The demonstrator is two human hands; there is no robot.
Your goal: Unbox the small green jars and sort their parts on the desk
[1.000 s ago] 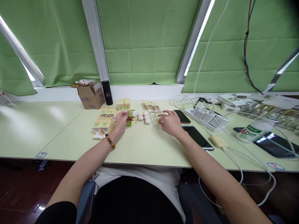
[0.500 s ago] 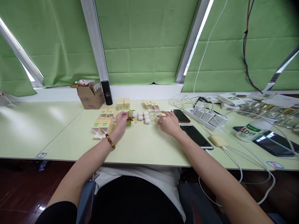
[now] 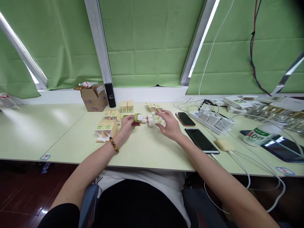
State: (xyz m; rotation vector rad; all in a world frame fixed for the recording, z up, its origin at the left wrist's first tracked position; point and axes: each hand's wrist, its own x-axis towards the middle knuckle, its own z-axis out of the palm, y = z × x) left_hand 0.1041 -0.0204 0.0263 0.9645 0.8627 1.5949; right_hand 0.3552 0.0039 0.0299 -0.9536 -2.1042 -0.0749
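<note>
Several small clear bottles [image 3: 158,119] with yellow marks lie in a cluster at the middle of the table. White cap-like cylinders [image 3: 151,123] sit against their left side. My right hand [image 3: 169,124] curves round the cluster from the right, thumb on the near side and fingers on the far side. Between the fingertips of my left hand [image 3: 127,126] is a green band-like piece [image 3: 137,117], held beside the white cylinders. Left of that hand stand several cream boxes with green windows [image 3: 108,127], their flaps open.
Closed cream boxes [image 3: 127,106] stand behind, near a black cylinder [image 3: 110,95] and a cardboard box [image 3: 94,98]. To the right lie two phones [image 3: 201,140], a power strip [image 3: 213,123] with tangled white cables, a white bottle [image 3: 263,133] and a dark tablet [image 3: 283,147].
My left hand has moved slightly right with the green piece, towards the white cylinders. My right hand has gone from a pointing finger to thumb and fingers spread round the clear bottles.
</note>
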